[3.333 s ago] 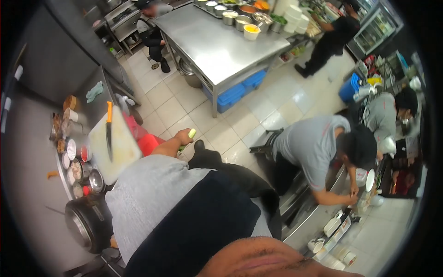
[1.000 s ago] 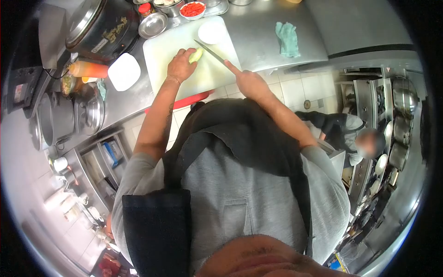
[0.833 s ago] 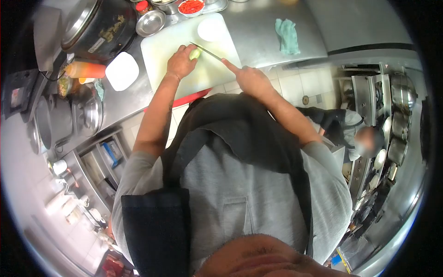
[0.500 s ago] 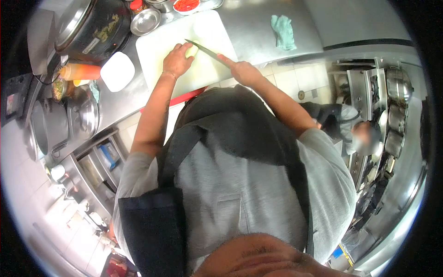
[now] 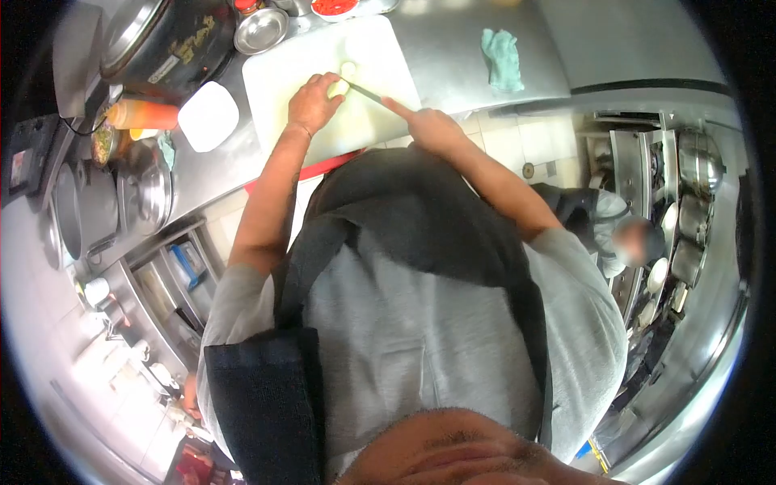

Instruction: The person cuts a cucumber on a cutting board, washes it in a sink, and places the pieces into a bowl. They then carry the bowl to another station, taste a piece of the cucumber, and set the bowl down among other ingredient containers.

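My left hand [image 5: 313, 103] is closed on a pale green vegetable piece [image 5: 339, 86], pressing it to the white cutting board [image 5: 384, 61]. Its exact kind is too small to make out. A kitchen knife [image 5: 365, 92] is gripped in my right hand [image 5: 434, 130], index finger stretched along the back of the blade. The blade points left, its tip at the vegetable beside my left fingertips. Just beyond the blade, a separate pale piece [image 5: 348, 68] lies on the board.
Left of the board are a white square dish [image 5: 208, 116], an orange sauce bottle [image 5: 144, 115] and a large dark pot [image 5: 174, 48]. A metal bowl [image 5: 261, 31] and a bowl of red pieces [image 5: 335, 6] stand behind. A green cloth [image 5: 502, 60] lies right; a co-worker [image 5: 610, 222] is beyond.
The knife has drawn back toward me and right, its tip now at the vegetable. A pale piece now shows apart beyond the blade. My left hand stays on the vegetable.
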{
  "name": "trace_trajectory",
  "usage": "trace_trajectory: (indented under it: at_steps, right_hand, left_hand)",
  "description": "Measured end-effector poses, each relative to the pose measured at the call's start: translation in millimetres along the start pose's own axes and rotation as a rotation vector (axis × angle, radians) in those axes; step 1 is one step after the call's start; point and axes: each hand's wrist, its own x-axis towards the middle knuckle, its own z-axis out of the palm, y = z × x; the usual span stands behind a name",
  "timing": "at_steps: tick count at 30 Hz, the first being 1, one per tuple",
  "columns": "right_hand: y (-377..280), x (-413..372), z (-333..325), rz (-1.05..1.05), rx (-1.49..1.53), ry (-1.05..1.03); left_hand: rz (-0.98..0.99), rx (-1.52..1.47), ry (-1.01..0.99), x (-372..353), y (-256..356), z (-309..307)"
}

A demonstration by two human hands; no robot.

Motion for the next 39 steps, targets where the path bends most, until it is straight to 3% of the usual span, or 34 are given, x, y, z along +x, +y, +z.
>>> trace_trajectory:
  at_steps: [6,8,11,21,23,27,32,39]
  right_hand:
    - [30,35,37,-0.091,0.274,0.033]
    - [15,21,13,0.001,0.098,0.029]
    - [11,7,7,-0.073,0.043,0.147]
    - [2,-2,-1,-0.048,-0.07,0.074]
    - [25,32,37,-0.092,0.259,0.093]
    - [31,39,23,-0.119,0.289,0.062]
    - [9,4,1,-0.105,0.044,0.194]
    - [-10,-20,-13,-0.066,-0.094,0.154]
  left_hand:
    - [0.028,-0.077,-0.055,-3,-19,-6]
    - [-0.001,-0.12,-0.041,-4,-15,-6]
    - [0.006,-0.118,-0.021,-3,-11,-3]
    - [0.003,-0.106,-0.008,0,-16,3]
    - [0.008,-0.114,-0.032,1,-19,0]
    - [-0.003,-0.16,-0.04,-1,-30,-2]
    - [0.014,-0.176,0.016,2,-26,5]
    - [0.027,-0.159,0.029,1,-24,6]
